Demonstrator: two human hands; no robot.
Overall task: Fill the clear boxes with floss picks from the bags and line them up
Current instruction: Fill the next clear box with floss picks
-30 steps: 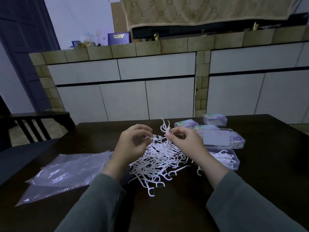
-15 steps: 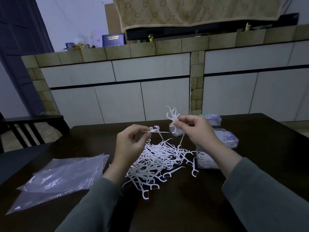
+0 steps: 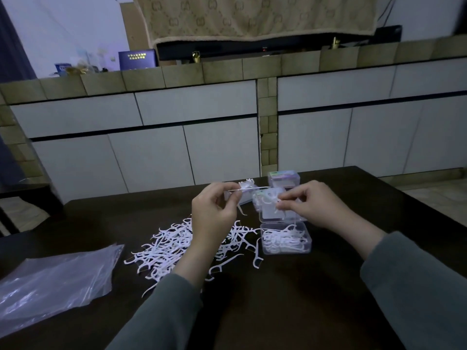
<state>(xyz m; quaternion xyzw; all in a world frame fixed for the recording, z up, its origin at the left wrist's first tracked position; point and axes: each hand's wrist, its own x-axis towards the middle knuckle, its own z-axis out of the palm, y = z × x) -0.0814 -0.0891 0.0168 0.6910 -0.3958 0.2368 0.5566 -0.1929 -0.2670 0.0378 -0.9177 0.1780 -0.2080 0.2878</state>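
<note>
Both of my hands have dropped lower since a moment ago, and my right hand (image 3: 316, 205) has come down from up high to just above the open clear box (image 3: 286, 239), which sits on the dark bench (image 3: 290, 299) with some floss picks already inside. My right hand pinches a little bunch of picks (image 3: 269, 200) and my left hand (image 3: 214, 210) pinches one floss pick (image 3: 246, 190), with its white head pointing at my right hand. A big pile of floss picks (image 3: 171, 246) lies under my left hand, the flat empty bags (image 3: 53, 281) lie far to the left, and shut boxes (image 3: 284, 178) sit behind the open one.
</note>
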